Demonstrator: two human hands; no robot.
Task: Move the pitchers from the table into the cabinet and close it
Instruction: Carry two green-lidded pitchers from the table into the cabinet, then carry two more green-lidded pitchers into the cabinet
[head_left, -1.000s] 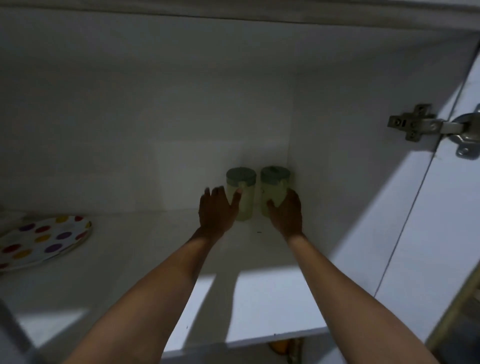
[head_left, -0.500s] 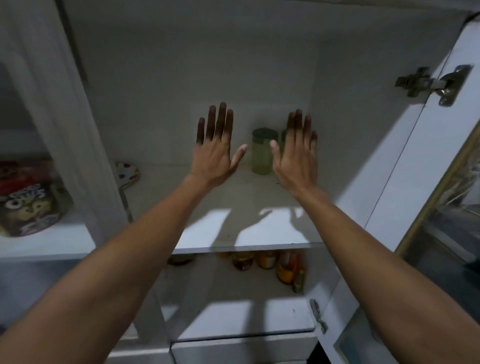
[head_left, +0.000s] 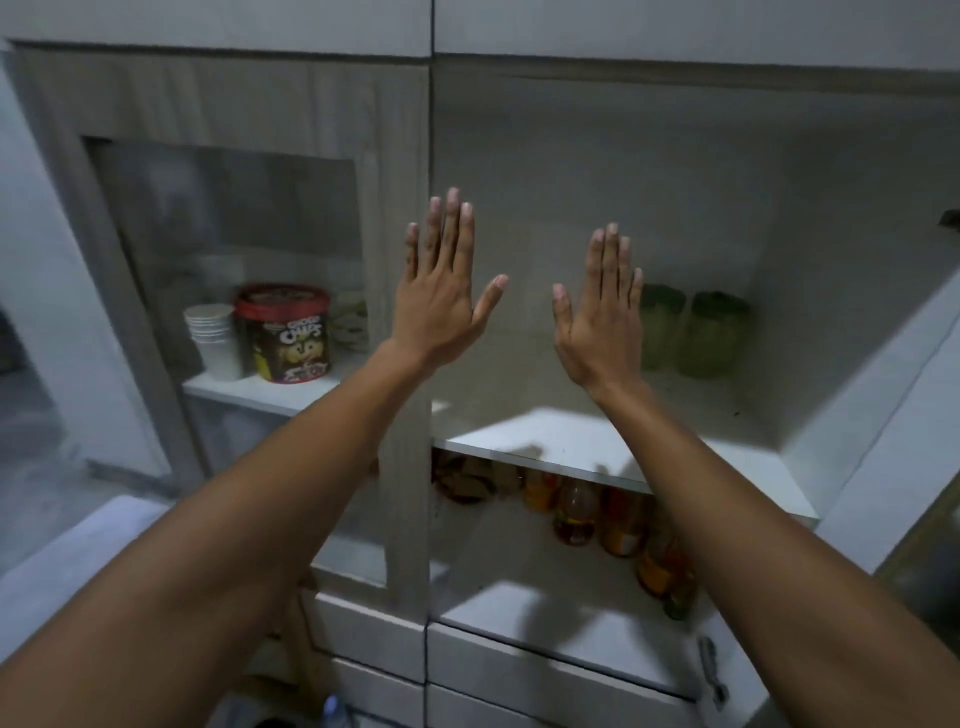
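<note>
With both pitchers (head_left: 691, 332) standing side by side on the shelf (head_left: 597, 441) at centre right, your left hand (head_left: 441, 306) and right hand (head_left: 597, 327) are empty, fingers spread, so only closing the cabinet door (head_left: 893, 395) at right remains.

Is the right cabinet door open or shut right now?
Open: the shelf and both pitchers show with nothing in front.
</note>
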